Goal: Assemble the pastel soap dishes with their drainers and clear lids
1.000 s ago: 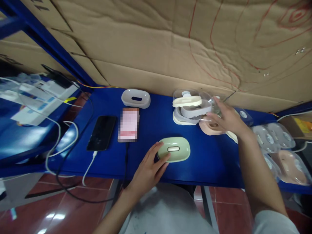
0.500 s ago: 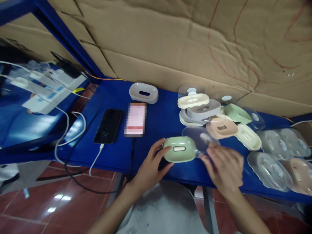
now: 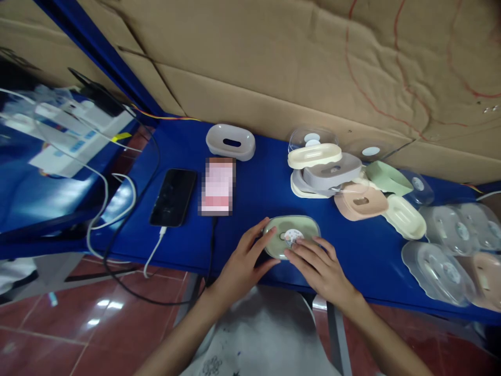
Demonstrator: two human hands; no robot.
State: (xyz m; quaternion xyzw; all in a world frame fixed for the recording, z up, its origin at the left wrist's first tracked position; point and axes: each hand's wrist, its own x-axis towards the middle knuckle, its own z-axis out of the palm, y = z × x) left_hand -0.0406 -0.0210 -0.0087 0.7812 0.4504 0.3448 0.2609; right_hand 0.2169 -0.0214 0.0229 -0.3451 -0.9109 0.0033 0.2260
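Note:
A green oval dish point(image 3: 277, 245) lies near the front edge of the blue table, with a clear lid point(image 3: 306, 223) bearing a round sticker over it. My left hand point(image 3: 246, 258) grips the dish's left end, thumb at the front and fingers at the back. Over the lid's right part rests my right hand point(image 3: 321, 266), its fingers spread on top and at the right edge. Just behind to the right sit a peach dish point(image 3: 358, 203) and a cream tray point(image 3: 405, 216).
Grey and cream dishes point(image 3: 332, 171) and a green one point(image 3: 387, 177) are piled at the back right. Lidded dishes point(image 3: 440, 271) stand far right. A black phone point(image 3: 173, 198), a lit phone point(image 3: 217, 187), a white dish point(image 3: 230, 142) and cables lie left.
My right hand has moved left, bringing the clear lid from beside the green dish onto it. My left hand still holds the dish. The view has shifted slightly.

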